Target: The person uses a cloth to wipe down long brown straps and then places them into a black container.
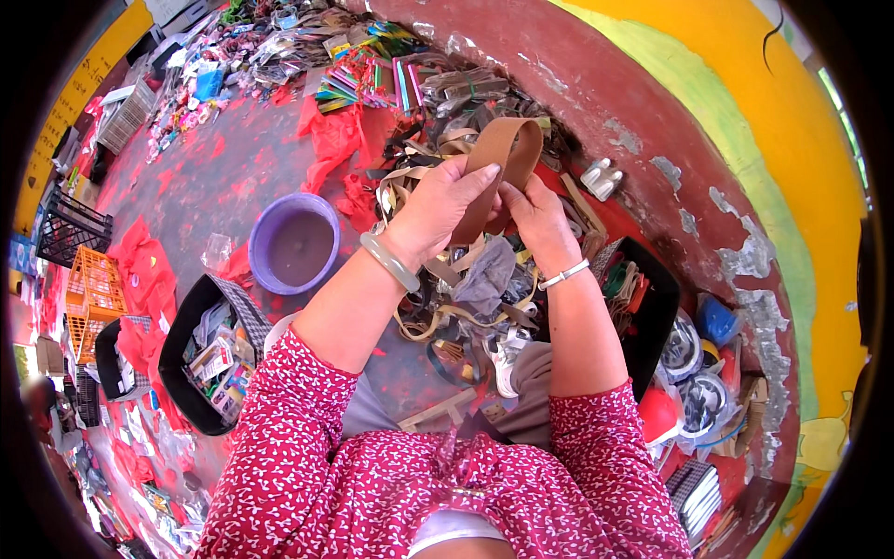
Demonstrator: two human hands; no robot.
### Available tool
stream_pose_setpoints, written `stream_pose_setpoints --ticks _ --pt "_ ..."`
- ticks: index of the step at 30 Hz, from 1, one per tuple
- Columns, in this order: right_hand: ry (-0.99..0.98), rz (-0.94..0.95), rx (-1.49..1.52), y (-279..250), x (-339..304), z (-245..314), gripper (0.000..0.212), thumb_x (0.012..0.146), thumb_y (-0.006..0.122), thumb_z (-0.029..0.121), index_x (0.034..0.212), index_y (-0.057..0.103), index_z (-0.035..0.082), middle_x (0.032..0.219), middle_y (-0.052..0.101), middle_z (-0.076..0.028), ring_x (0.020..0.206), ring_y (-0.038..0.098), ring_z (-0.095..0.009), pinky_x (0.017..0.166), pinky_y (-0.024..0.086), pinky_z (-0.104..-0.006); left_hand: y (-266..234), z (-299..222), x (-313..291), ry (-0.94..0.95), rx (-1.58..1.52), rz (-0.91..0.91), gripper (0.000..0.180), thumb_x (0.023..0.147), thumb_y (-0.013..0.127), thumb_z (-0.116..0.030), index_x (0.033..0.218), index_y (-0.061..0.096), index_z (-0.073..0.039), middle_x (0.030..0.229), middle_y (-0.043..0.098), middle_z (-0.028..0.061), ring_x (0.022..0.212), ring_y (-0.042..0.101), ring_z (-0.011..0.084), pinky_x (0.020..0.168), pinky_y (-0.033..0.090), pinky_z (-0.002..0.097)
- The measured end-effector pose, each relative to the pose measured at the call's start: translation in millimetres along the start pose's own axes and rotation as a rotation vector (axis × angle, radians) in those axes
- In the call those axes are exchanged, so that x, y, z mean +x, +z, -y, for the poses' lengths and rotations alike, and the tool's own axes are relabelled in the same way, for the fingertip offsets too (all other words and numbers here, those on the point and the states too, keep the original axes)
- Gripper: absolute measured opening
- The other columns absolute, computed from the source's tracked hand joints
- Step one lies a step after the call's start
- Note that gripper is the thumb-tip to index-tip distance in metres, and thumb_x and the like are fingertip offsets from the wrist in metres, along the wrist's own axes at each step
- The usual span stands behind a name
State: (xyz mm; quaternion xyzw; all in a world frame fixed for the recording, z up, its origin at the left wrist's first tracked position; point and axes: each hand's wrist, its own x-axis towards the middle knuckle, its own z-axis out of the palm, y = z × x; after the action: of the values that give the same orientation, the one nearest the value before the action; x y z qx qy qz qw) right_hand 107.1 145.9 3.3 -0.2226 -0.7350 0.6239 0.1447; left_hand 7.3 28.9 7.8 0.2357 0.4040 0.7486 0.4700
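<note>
A wide brown belt (515,140), bent into an upright loop, is held up in front of me by both hands. My left hand (430,212) is closed on it, with the thumb pressed flat on its face. The fingers of my right hand (540,222) pinch it lower on the right, and its lower end is partly hidden by the hands. Beneath my hands lies a tangled heap of tan and dark straps (438,321), with a crumpled grey cloth (486,278) on top. A white shoe (506,359) shows near my knee.
A purple basin (260,250) of murky liquid stands at left. Black bins flank me, one (173,377) with small packages, another (659,321) at right with bundled goods. An orange crate (93,289) stands far left. Piled goods (466,86) line the peeling wall (643,140).
</note>
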Motion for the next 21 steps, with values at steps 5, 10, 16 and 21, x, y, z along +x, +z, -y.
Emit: stream_pose_setpoints --ticks 5,10,16,21 --pt "-0.172 0.12 -0.009 2.6 -2.0 -5.3 0.031 0.085 0.046 0.008 0.115 0.048 0.002 0.1 0.057 -0.007 0.091 0.051 -0.011 0.081 0.042 -0.0247 8.7 1.7 0.4 0.048 -0.121 -0.037 0.022 0.086 0.053 -0.016 0.104 0.051 -0.003 0.091 0.058 0.0038 0.08 0.057 0.0125 0.073 0.047 0.0266" --pt "-0.011 0.383 0.121 -3.7 -3.7 -4.0 0.033 0.086 0.046 0.008 0.117 0.046 0.0 0.105 0.055 -0.005 0.095 0.05 -0.011 0.084 0.04 -0.0252 4.2 2.7 2.1 -0.019 -0.265 -0.069 0.019 0.084 0.056 -0.016 0.099 0.053 -0.004 0.089 0.058 0.0045 0.081 0.056 0.0138 0.075 0.045 0.0299" --pt "0.116 0.401 0.33 -8.6 -14.4 10.6 0.036 0.089 0.048 0.023 0.113 0.05 -0.004 0.106 0.055 -0.005 0.101 0.047 -0.011 0.088 0.036 -0.026 -4.3 -1.0 2.9 -0.016 -0.468 -0.1 0.019 0.083 0.057 -0.015 0.098 0.052 -0.004 0.089 0.057 0.0047 0.082 0.056 0.016 0.077 0.045 0.0324" --pt "-0.033 0.525 0.02 -0.1 -12.6 6.9 0.043 0.085 0.053 0.036 0.105 0.052 -0.001 0.088 0.056 -0.004 0.083 0.05 -0.009 0.072 0.042 -0.0243 -12.1 -0.1 5.8 0.114 -0.405 -0.221 0.02 0.086 0.053 -0.016 0.102 0.053 -0.005 0.095 0.058 0.0059 0.086 0.056 0.0179 0.078 0.046 0.0343"
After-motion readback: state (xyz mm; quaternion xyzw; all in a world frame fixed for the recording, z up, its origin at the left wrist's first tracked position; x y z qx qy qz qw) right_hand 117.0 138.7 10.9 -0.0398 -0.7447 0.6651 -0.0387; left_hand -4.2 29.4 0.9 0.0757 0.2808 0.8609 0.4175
